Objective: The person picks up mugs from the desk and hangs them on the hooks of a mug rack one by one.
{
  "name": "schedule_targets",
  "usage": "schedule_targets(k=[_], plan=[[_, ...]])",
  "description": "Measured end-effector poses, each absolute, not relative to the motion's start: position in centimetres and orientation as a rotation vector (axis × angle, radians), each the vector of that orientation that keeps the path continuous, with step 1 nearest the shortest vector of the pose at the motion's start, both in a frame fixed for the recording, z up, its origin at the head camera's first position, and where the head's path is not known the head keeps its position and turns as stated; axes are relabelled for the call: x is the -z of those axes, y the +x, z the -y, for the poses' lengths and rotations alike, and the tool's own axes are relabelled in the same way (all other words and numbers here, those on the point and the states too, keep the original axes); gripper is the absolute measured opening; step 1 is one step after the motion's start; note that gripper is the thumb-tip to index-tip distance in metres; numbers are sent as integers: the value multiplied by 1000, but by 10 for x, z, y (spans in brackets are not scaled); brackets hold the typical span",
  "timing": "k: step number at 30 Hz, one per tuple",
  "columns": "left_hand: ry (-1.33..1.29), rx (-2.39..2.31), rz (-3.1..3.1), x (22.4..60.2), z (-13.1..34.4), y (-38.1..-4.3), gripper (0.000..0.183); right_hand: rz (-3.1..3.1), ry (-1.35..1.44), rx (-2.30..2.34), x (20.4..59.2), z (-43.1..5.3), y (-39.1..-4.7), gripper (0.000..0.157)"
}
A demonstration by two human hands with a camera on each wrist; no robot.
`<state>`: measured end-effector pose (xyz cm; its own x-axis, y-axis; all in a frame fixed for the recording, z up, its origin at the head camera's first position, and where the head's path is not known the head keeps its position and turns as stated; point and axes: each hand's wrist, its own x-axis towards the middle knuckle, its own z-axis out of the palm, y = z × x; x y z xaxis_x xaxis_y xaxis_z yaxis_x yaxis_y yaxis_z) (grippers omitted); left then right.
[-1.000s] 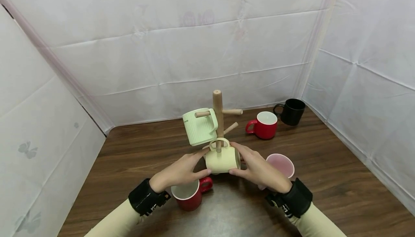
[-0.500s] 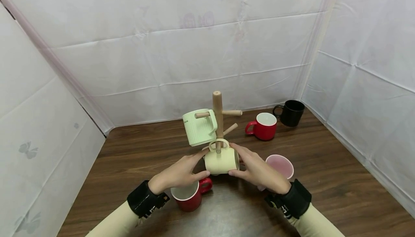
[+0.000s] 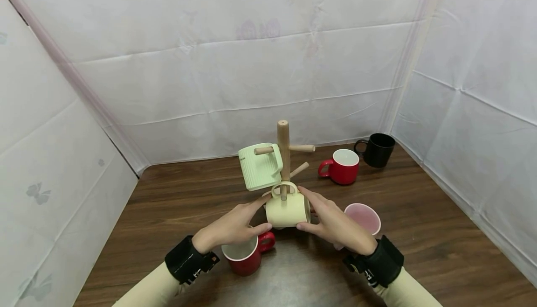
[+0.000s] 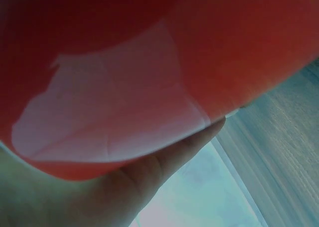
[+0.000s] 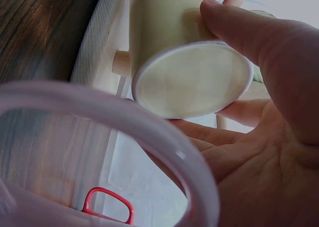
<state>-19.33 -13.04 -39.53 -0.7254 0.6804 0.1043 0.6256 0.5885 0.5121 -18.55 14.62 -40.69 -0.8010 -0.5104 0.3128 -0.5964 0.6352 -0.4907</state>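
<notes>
A pale yellow mug (image 3: 287, 213) lies sideways on the wooden mug tree (image 3: 283, 134), its handle on top looped around a low front peg. My left hand (image 3: 235, 223) holds the mug's left end between thumb and fingers. At the other end, my right hand (image 3: 335, 220) grips near the rim; the right wrist view shows the thumb on the wall and fingers along the far side of the mug's mouth (image 5: 194, 82). Above it, a light green ribbed mug (image 3: 259, 170) hangs by its handle from an upper left peg. A red mug (image 4: 239, 48) fills much of the left wrist view.
Under my left wrist stands the red mug, handle to the right. A pink mug (image 3: 364, 217) is beside my right wrist, its handle (image 5: 149, 125) close to that camera. Another red mug (image 3: 344, 169) and a black mug (image 3: 379, 150) stand at the back right, before white cloth walls (image 3: 251, 78).
</notes>
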Motion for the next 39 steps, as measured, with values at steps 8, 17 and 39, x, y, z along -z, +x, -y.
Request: schedule_targets(k=[8, 17, 39], plan=[[1079, -841, -2696, 395, 131, -192, 73, 2708, 955, -942, 407, -147, -185, 87], [1076, -849, -2709, 398, 132, -193, 72, 2741, 953, -972, 409, -149, -184, 85], [907, -1230, -2780, 408, 162, -197, 48, 2509, 1068, -961, 379, -182, -191, 64]])
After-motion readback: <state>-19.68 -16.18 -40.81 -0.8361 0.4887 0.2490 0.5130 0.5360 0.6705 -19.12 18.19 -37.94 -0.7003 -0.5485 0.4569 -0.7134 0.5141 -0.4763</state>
